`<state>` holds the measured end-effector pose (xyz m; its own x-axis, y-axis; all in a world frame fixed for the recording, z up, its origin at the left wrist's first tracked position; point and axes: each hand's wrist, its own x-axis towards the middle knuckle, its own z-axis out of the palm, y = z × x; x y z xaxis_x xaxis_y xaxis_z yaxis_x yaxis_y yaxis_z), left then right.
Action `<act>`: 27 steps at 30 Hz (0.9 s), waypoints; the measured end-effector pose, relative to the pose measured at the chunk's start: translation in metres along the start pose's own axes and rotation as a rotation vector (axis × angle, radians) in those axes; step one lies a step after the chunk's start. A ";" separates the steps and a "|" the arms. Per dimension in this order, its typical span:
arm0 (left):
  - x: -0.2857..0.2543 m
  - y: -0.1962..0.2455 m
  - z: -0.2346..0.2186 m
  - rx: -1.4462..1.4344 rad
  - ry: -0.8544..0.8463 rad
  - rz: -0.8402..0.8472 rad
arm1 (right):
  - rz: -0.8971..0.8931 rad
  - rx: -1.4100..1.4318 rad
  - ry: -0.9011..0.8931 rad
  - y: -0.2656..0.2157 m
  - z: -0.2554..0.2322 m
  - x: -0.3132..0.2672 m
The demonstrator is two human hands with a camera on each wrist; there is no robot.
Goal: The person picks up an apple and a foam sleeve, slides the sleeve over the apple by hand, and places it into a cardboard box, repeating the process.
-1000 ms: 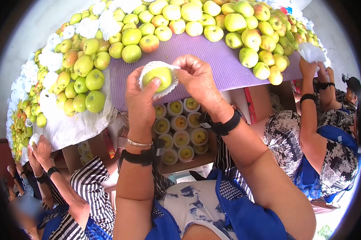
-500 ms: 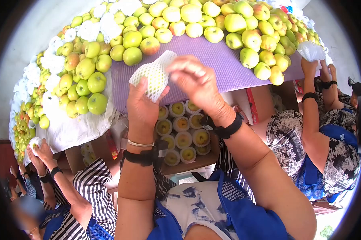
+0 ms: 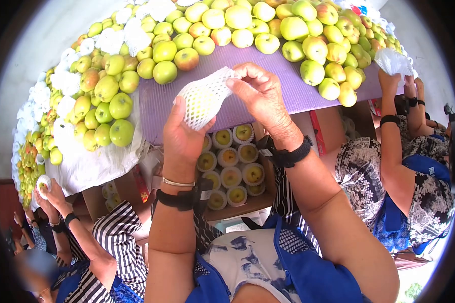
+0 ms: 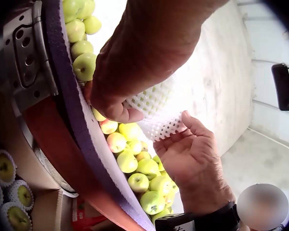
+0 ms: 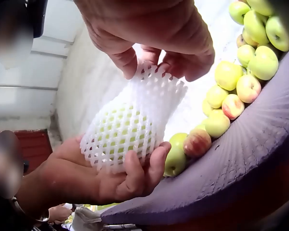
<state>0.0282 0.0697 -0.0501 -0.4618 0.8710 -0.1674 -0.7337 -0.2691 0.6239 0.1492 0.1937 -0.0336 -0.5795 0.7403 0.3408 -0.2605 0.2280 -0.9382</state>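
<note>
A green apple (image 5: 118, 132) sits inside a white foam net sleeve (image 3: 206, 101), its skin showing through the mesh. My left hand (image 3: 180, 139) grips the sleeved apple from below, thumb on one side and fingers on the other. The net's loose end narrows toward my right hand (image 3: 265, 98), which pinches its edge between thumb and fingers. In the right wrist view this end stands off the apple as an open, frayed-looking rim. Both hands are raised over the front of the purple ribbed mat (image 3: 162, 108).
Loose green and reddish apples (image 3: 240, 17) are heaped along the back, with white foam nets (image 3: 111, 40) among them at left. Below the mat's edge stands a carton (image 3: 235, 208) of net-wrapped apples. Other people work on either side, one holding a foam net (image 3: 393, 62) at right.
The apple's bare face, visible a second ago, has turned away, and the net now covers the side in view. My right fingers, blurred half a second ago, now pinch the net's end.
</note>
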 end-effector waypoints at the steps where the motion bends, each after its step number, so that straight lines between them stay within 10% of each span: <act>1: 0.000 0.000 0.001 -0.002 -0.011 0.001 | 0.040 0.018 -0.027 -0.004 -0.001 -0.001; 6: 0.000 -0.001 0.001 0.053 -0.077 0.021 | 0.263 0.063 -0.092 -0.015 0.001 0.000; 27: -0.005 -0.008 0.008 0.178 -0.144 0.049 | 0.240 0.182 -0.018 -0.001 0.014 -0.001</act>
<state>0.0401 0.0704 -0.0483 -0.4094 0.9118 -0.0314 -0.6068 -0.2464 0.7557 0.1390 0.1842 -0.0322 -0.6546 0.7474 0.1134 -0.2478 -0.0704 -0.9663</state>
